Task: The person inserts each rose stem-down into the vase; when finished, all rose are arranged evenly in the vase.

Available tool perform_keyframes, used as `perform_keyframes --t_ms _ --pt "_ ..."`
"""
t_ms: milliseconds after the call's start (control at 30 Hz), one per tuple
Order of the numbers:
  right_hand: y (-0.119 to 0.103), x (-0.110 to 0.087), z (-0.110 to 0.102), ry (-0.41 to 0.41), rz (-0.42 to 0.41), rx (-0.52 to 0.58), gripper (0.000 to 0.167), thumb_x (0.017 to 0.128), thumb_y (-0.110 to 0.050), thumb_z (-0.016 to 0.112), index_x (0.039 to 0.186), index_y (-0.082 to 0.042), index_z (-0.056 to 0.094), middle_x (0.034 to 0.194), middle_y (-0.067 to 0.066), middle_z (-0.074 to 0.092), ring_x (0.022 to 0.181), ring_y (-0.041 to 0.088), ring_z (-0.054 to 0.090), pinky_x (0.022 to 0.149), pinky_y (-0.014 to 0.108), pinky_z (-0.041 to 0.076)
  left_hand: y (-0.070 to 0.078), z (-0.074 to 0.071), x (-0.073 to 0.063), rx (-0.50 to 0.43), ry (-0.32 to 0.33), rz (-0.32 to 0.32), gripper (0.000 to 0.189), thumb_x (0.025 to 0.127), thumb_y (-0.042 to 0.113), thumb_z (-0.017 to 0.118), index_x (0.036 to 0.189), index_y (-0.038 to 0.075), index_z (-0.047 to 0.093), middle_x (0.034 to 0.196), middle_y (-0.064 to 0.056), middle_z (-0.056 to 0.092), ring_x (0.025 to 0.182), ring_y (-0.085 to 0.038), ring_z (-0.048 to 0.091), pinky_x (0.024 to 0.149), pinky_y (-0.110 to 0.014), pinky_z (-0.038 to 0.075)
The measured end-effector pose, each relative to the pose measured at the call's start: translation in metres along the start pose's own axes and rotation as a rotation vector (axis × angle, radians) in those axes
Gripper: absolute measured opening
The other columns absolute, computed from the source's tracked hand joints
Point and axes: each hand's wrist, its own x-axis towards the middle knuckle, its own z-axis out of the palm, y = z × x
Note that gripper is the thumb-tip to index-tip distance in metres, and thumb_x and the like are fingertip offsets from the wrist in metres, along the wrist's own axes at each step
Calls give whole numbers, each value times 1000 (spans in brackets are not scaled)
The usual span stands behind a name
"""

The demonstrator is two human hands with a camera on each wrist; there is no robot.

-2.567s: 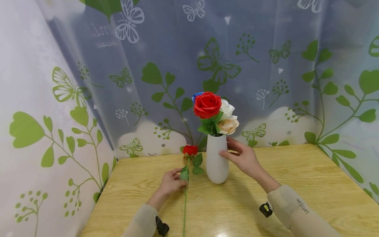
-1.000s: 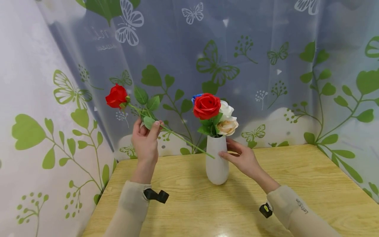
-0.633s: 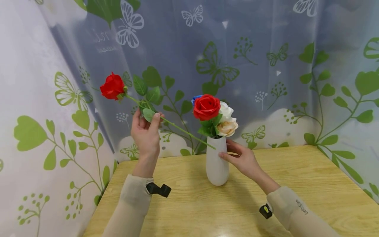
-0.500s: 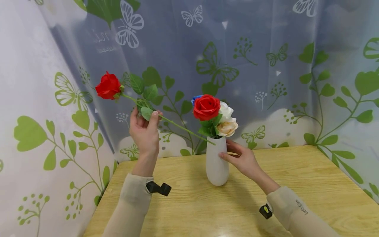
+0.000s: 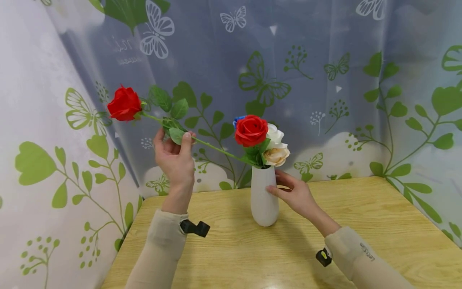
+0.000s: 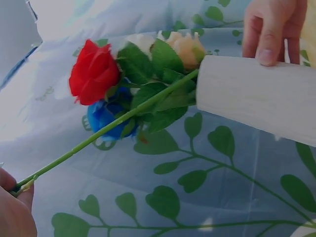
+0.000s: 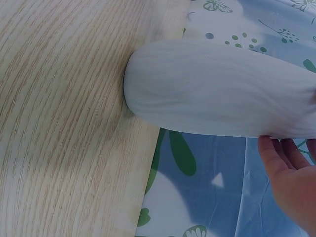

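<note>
My left hand [image 5: 175, 160] pinches the green stem of a red rose [image 5: 124, 103] in mid-air, left of the white vase [image 5: 264, 200]. The rose leans far to the left, and its stem slopes down to the right. Its lower end meets the vase's mouth; in the left wrist view the stem [image 6: 113, 124] reaches the rim, but I cannot tell whether the tip is inside. My right hand [image 5: 297, 196] holds the upright vase by its upper right side, thumb in front. In the vase stand another red rose [image 5: 251, 131], a white flower [image 5: 275, 134], a cream flower [image 5: 277, 154] and a blue flower [image 6: 111, 118].
The vase stands near the back edge of a wooden table [image 5: 223, 249]. A curtain [image 5: 202, 44] printed with butterflies and leaves hangs close behind it and along both sides.
My left hand has lifted the rose off the table and tilted it leftward. Lately the stem's lower end has risen from the vase's front to its mouth. My right hand has stayed on the vase.
</note>
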Motion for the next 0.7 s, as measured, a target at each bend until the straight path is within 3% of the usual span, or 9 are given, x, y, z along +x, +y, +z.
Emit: perform_keyframes --t_ms 200,433,567,700 --pt "1 0 0 3 1 -1 66 98 -31 78 157 -15 52 149 14 63 136 35 62 106 50 58 -13 6 -16 24 -72 56 52 92 -12 70 140 0 53 101 -10 73 87 -21 77 81 -30 65" --pt "2 1 1 4 15 -7 68 97 -35 78 157 -17 52 148 12 63 136 34 62 106 49 58 -22 15 -39 88 -175 124 48 93 -9 70 138 -5 52 106 -23 69 91 -19 76 81 -30 66" --pt "2 1 1 3 31 -10 69 97 -37 79 157 -18 51 148 11 64 136 32 62 106 48 58 -23 22 -46 125 -226 153 47 95 -6 70 138 -8 49 108 -33 66 94 -15 76 81 -30 66" --pt "2 1 0 1 37 -10 70 97 -37 78 158 -19 50 149 11 63 137 32 62 107 49 58 -26 26 -50 148 -268 158 46 97 -7 68 137 -10 47 107 -32 65 96 -13 74 80 -27 65"
